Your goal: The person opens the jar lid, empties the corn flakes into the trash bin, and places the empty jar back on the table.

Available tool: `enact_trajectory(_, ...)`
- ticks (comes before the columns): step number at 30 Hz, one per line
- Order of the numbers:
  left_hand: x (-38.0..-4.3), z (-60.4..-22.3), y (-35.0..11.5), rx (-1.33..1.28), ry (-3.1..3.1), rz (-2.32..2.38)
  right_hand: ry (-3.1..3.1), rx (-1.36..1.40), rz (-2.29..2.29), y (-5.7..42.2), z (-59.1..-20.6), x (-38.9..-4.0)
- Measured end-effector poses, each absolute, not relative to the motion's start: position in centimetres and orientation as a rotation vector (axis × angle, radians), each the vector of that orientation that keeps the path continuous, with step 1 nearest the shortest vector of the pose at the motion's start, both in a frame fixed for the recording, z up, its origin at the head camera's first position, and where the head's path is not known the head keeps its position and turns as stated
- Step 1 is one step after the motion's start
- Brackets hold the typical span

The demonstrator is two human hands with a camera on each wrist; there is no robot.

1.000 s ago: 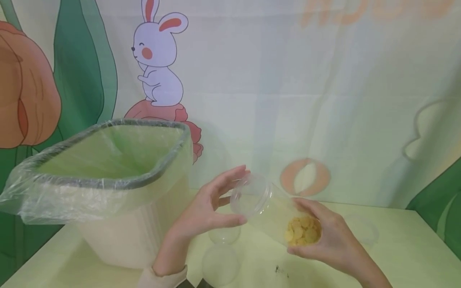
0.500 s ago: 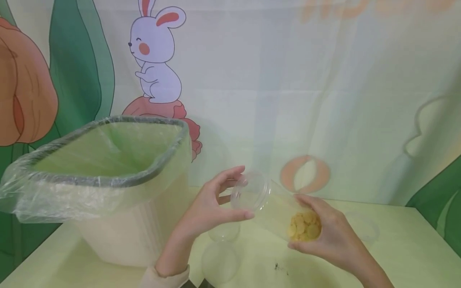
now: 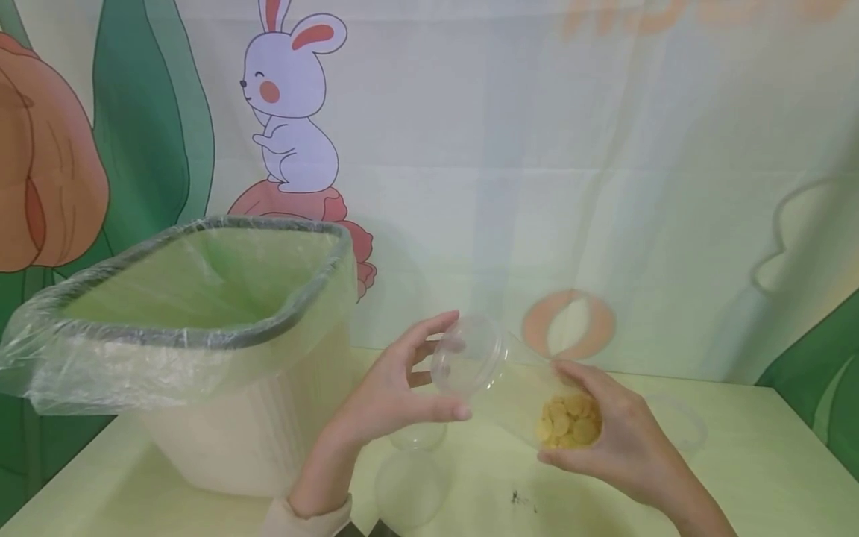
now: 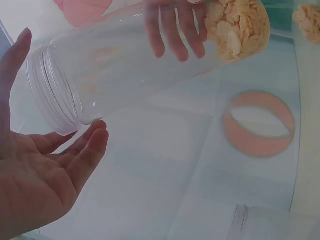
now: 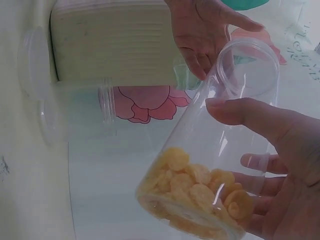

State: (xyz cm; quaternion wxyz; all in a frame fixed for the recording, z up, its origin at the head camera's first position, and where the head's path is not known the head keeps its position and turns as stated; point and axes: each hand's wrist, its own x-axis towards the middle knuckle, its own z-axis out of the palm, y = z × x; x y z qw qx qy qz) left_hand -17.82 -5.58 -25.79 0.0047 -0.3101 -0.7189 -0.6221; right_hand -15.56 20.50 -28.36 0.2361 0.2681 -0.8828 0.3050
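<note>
A clear plastic jar [image 3: 513, 384] with yellow flakes [image 3: 569, 421] gathered at its base is held tilted above the table. My right hand [image 3: 620, 432] grips its lower part, thumb on one side and fingers round the other. The ridged round end [image 4: 52, 92] of the jar points to my left hand [image 3: 403, 384]. That hand is spread loosely about this end, with its palm apart from it. In the left wrist view, the fingertips [image 4: 100, 131] are right at the rim's underside and the thumb stands out above it. Flakes [image 5: 200, 187] show through the wall in the right wrist view.
A bin [image 3: 235, 432] lined with a clear bag stands on the left. Another clear jar [image 5: 82, 112] stands behind my left hand, near a clear round lid [image 3: 411, 488] on the table [image 3: 751, 462]. A faint clear ring [image 3: 678, 421] lies at right. A printed curtain [image 3: 671, 224] hangs behind.
My left hand has shifted slightly about the jar's round end, its thumb rising a little, then dropping. The right hand holds the jar in nearly the same place. The head view has shifted slightly.
</note>
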Motion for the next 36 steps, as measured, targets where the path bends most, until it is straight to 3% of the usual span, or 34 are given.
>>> enact_trajectory(17, -18.8, -26.3, -6.8, -1.418, -1.977, -2.074, -2.470, 0.764, 0.915, 20.5, -28.3, -15.1)
enact_trajectory(36, -18.9, -26.2, -6.7, -1.222, -2.079, -2.067, -2.496, 0.732, 0.931, 20.8, -28.3, -15.3)
